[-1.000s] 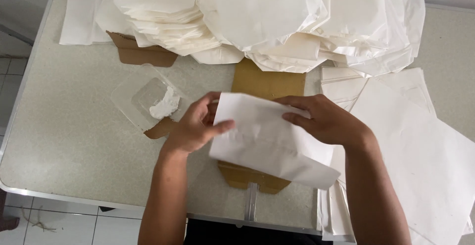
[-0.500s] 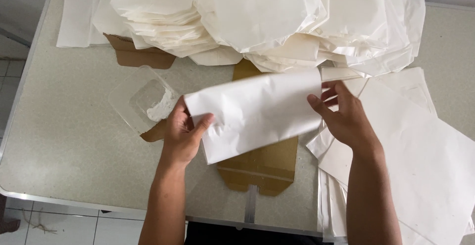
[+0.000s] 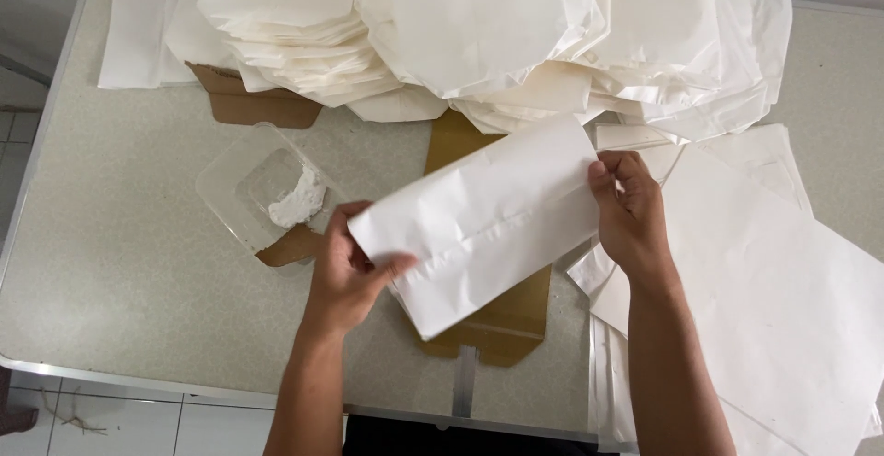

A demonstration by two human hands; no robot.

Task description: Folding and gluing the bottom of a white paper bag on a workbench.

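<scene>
I hold a folded white paper bag above the table, tilted with its right end higher. My left hand grips its lower left end, thumb on top. My right hand pinches its upper right edge. Under the bag lies a brown cardboard template flat on the speckled table. To the left of my left hand stands a clear plastic tub with a lump of white paste inside.
A big heap of finished white paper bags fills the far side of the table. Flat white paper sheets are stacked at the right. Another brown cardboard piece pokes out under the heap. The table's metal edge runs along the front.
The hands were close together pressing the bag onto the cardboard; they have moved apart and lifted the bag, which is now stretched out lengthwise between them.
</scene>
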